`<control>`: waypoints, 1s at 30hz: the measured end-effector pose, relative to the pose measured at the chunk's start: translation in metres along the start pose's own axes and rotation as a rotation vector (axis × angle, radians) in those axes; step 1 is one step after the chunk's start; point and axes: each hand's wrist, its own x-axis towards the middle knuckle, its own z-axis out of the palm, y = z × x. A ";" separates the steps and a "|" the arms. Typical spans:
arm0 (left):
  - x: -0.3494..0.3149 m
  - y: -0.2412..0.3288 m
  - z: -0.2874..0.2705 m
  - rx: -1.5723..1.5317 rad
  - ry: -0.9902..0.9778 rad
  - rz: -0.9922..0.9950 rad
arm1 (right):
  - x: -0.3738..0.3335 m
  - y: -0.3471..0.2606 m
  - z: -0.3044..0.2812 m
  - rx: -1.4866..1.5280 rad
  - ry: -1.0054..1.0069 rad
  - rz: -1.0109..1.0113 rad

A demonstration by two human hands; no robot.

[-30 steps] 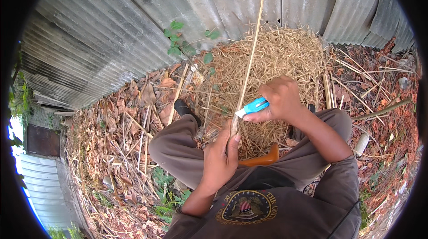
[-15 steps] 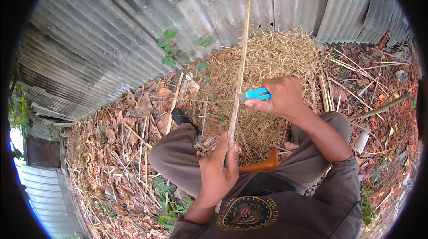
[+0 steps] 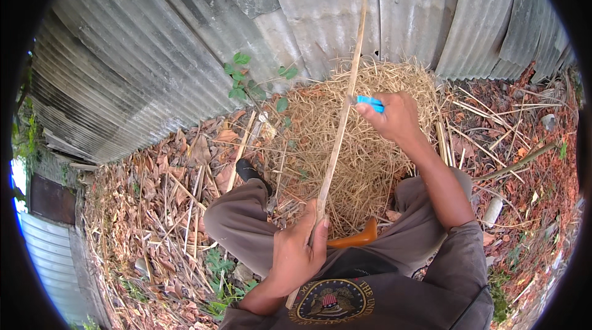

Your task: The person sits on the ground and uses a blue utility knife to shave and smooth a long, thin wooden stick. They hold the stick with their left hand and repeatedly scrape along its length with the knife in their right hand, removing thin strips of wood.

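My left hand is closed around the lower part of a long, thin wooden strip. The strip slants up and away from my lap, its far tip in front of the metal wall. In my right hand is a blue utility knife, gripped with the fingers wrapped round its handle. Its short blade meets the strip's right edge, well above my left hand. Beneath the strip lies a heap of pale curled shavings.
A corrugated metal wall stands at the far side. Dry leaves and loose sticks cover the ground around my bent legs. An orange curved object lies between my legs. A small green plant grows by the wall, and a pale cylinder lies at right.
My right hand and the knife have moved farther up along the strip, away from me. The strip leans slightly more to the right. My left hand keeps its grip.
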 end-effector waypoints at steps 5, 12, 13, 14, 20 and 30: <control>-0.020 -0.006 0.008 -0.110 -0.010 -0.012 | -0.004 0.014 0.008 -0.038 -0.138 0.119; -0.024 -0.008 0.008 -0.108 -0.038 -0.104 | -0.036 -0.015 0.011 -0.026 -0.045 -0.282; -0.024 -0.008 0.007 -0.104 -0.037 -0.098 | -0.029 -0.010 0.010 -0.051 -0.052 -0.280; -0.025 -0.009 0.003 -0.093 -0.066 -0.125 | -0.026 -0.006 0.011 -0.077 -0.060 -0.278; -0.045 -0.027 -0.017 -0.093 -0.173 -0.173 | 0.014 0.030 0.017 -0.081 -0.107 0.137; -0.143 -0.041 -0.031 -0.255 -0.262 -0.403 | 0.023 0.143 -0.016 -0.193 0.129 0.683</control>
